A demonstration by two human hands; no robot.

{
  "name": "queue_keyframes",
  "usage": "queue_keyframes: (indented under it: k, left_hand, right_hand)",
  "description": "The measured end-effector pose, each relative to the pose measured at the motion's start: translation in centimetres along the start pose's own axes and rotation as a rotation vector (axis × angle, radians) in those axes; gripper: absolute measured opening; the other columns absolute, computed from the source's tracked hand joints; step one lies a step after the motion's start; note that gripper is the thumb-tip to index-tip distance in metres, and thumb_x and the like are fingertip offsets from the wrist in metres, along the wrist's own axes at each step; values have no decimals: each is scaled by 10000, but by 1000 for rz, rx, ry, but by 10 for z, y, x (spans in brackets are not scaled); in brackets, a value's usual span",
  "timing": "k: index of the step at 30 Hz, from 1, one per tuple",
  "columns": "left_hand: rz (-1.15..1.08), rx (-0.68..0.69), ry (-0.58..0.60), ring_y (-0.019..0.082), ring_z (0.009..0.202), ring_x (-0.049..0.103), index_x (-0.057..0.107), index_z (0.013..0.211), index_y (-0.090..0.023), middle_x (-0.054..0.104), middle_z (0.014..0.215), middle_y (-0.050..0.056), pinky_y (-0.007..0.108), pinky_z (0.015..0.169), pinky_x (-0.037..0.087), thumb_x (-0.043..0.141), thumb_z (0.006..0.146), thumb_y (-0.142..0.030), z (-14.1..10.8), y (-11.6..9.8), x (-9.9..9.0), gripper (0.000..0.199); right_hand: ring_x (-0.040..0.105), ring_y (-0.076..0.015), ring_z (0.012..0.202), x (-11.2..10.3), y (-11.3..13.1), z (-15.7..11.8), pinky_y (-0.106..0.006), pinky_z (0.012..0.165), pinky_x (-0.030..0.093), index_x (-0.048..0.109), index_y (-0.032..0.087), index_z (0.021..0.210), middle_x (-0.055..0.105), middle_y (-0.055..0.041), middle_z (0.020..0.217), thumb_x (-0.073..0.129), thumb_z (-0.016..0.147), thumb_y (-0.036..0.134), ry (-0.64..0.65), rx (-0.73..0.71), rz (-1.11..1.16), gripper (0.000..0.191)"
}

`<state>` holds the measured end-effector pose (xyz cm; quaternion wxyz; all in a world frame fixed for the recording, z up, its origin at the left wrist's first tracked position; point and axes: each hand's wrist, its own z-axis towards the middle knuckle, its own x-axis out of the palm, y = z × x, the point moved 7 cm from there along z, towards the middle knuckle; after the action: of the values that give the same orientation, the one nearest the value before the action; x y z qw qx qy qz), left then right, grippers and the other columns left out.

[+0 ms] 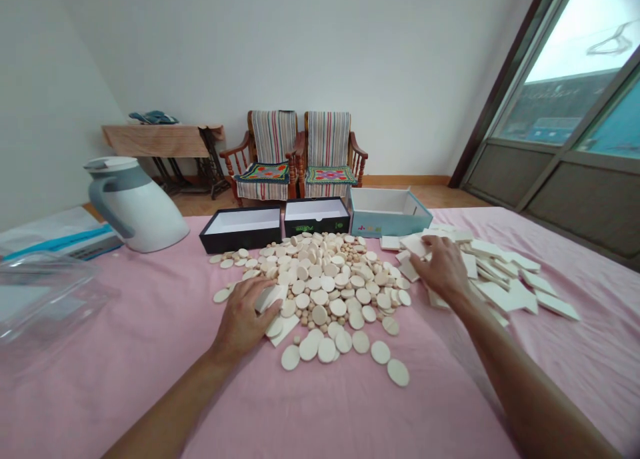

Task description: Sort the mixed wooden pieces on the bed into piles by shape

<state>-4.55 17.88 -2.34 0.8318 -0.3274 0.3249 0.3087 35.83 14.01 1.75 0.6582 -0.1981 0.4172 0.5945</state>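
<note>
The left hand's fingers (253,302) curl closed over a white tile (269,298), pinching it at the near-left edge of a heap of cream wooden discs (325,292). Another tile or two (283,330) lie just under the heel of that left hand (241,324). The right hand (440,267) lies palm down with its fingers spread open, resting on a loose scatter of white tiles (495,279) without visibly gripping any. Small round wooden beads (306,324) are mixed among the discs, and some discs have spread toward the near side of the pink bedsheet (210,392). Beyond the heap stand a black open box (240,229), a second black box (316,214) and a pale blue open box (387,212). A white plastic jug (135,206) stands to the left, with a clear plastic container (40,292) at the frame's left edge. The beads could roll away if the heap is knocked, and the soft sheet could wrinkle under a dragging hand and shift the discs. Pressure on overlapping tiles could also make them slide apart, while a wide reach could catch the jug.
</note>
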Motion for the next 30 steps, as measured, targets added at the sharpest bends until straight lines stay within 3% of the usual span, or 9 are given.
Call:
queue_keyframes:
  k: [3, 6, 10, 15, 20, 24, 30]
  left_hand:
    - [3, -3, 2, 276, 1101, 542, 628, 1079, -214, 624, 1125, 79, 471, 951, 453, 611, 827, -330, 0, 1, 2, 278]
    - [6, -14, 12, 269, 1104, 543, 621, 1084, -212, 610, 1135, 79, 466, 961, 452, 598, 829, -297, 0, 1, 3, 270]
    - [-19, -56, 12, 257, 1116, 543, 608, 1098, -202, 586, 1154, 80, 445, 972, 455, 564, 830, -252, 0, 1, 1, 276]
    - [-49, -105, -27, 250, 1108, 550, 597, 1116, -201, 578, 1154, 76, 422, 972, 462, 566, 832, -262, 0, 1, -6, 292]
    - [-86, -150, -142, 253, 1124, 551, 592, 1123, -196, 588, 1157, 80, 423, 988, 455, 565, 849, -301, 1, 10, -17, 295]
    - [-119, -201, -204, 241, 1092, 571, 595, 1107, -182, 601, 1133, 80, 403, 942, 488, 574, 830, -289, 0, 18, -20, 298]
    - [-130, -208, -237, 233, 1070, 585, 601, 1087, -185, 613, 1112, 72, 381, 914, 508, 583, 818, -293, 0, 21, -22, 291]
  right_hand:
    - [508, -330, 958, -4, -51, 11, -441, 822, 392, 575, 99, 1113, 585, -191, 1017, 512, 781, 416, -109, 154, -87, 463]
    - [491, -342, 1046, -5, -46, 10, -453, 871, 379, 553, 91, 1156, 568, -211, 1119, 499, 806, 408, -178, 114, -46, 475]
    - [503, -300, 1086, 1, 24, -7, -422, 904, 399, 553, 147, 1122, 570, -172, 1148, 475, 847, 320, -93, -108, 170, 334]
    - [547, -249, 994, 8, 144, -48, -398, 844, 439, 547, 183, 1105, 582, -126, 1068, 451, 862, 196, 202, -412, 482, 261]
    - [526, -224, 963, 25, 237, -83, -365, 831, 426, 583, 167, 1057, 602, -98, 1010, 513, 823, 187, 457, -638, 470, 245]
    - [498, -259, 1002, 47, 274, -89, -389, 835, 411, 593, 147, 1012, 596, -121, 1034, 561, 788, 259, 518, -653, 340, 252]
    - [486, -268, 977, 55, 282, -87, -390, 843, 400, 605, 128, 978, 579, -138, 1019, 592, 747, 278, 539, -600, 304, 275]
